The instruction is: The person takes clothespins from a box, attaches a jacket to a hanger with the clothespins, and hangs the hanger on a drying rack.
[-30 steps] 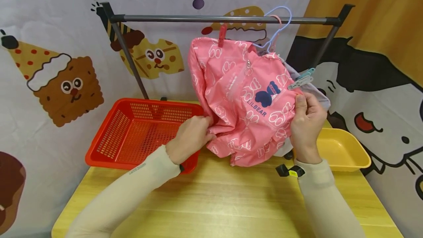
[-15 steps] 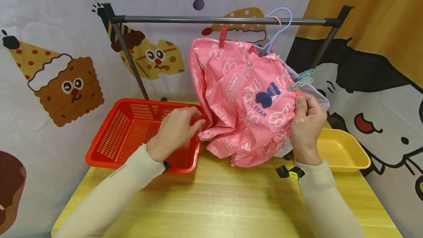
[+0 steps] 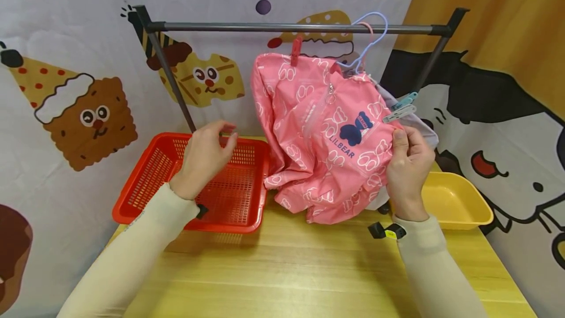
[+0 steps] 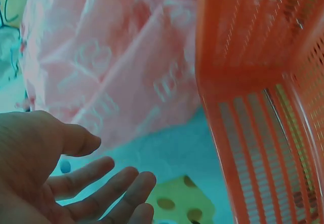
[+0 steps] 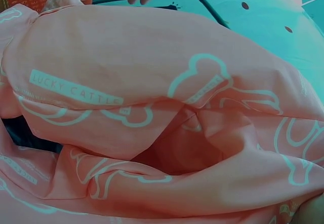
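Note:
A pink children's jacket (image 3: 324, 131) with white bear outlines and a "LILBEAR" print hangs bunched under the rack, with a blue hanger (image 3: 363, 58) at its neck. My right hand (image 3: 410, 173) pinches its right edge between thumb and curled fingers. Just above that grip sit a white clothespin (image 3: 399, 113) and a teal clothespin (image 3: 405, 100). A red clothespin (image 3: 295, 51) clips the jacket's upper left. Over the red basket (image 3: 227, 195) hovers my left hand (image 3: 204, 157), fingers loosely bent around nothing. The left wrist view shows its fingers (image 4: 116, 196) apart from the cloth.
A dark metal rack bar (image 3: 247, 27) spans the back. A pink hanger hook (image 3: 367, 25) hangs beside the blue one. Behind the jacket shows a grey garment (image 3: 421, 131). A yellow tray (image 3: 454, 200) stands at the right of the wooden table (image 3: 300, 269).
My left hand has let go of the jacket's lower left part and moved left over the red basket. The right hand keeps its grip in the same place.

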The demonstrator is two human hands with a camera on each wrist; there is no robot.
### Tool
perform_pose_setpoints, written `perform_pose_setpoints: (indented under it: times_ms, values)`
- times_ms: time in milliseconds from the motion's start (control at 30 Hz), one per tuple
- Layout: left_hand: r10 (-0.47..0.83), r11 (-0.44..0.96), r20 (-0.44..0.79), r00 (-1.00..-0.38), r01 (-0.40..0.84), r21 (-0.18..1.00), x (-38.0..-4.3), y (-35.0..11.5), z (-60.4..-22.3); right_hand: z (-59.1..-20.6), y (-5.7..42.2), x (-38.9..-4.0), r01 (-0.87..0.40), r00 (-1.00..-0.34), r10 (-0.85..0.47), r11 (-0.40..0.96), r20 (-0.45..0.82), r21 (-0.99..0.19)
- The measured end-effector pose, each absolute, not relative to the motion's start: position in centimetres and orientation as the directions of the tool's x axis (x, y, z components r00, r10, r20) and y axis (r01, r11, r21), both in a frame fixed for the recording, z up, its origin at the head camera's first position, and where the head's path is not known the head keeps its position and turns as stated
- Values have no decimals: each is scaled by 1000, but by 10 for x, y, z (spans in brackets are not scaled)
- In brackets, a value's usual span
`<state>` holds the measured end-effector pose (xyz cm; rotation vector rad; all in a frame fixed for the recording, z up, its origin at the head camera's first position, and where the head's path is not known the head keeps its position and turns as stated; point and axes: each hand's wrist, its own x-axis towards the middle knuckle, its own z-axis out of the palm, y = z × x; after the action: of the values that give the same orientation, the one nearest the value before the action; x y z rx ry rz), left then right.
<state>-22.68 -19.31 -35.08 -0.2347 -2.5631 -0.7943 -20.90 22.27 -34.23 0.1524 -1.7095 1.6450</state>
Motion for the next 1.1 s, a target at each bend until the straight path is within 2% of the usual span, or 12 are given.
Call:
perform_pose_setpoints:
  times_ms: [233,567,800,1100]
  values:
    - [-78,819,417,-905,181,545,-234,-220,-349,-343,225,-209,-553,-709,388,212,589,-806]
    - [-241,779,471,-849,120,616,-248,-252,-343,-344,225,-208,-556,-708,372,232,601,-798]
    - [-372,693,397,-839,33,720,-262,-267,-342,-346,225,-208,-553,-710,363,241,603,-797]
    - [-376,662,366,-851,30,749,-275,-279,-339,-347,227,-211,-566,-701,369,233,611,-791]
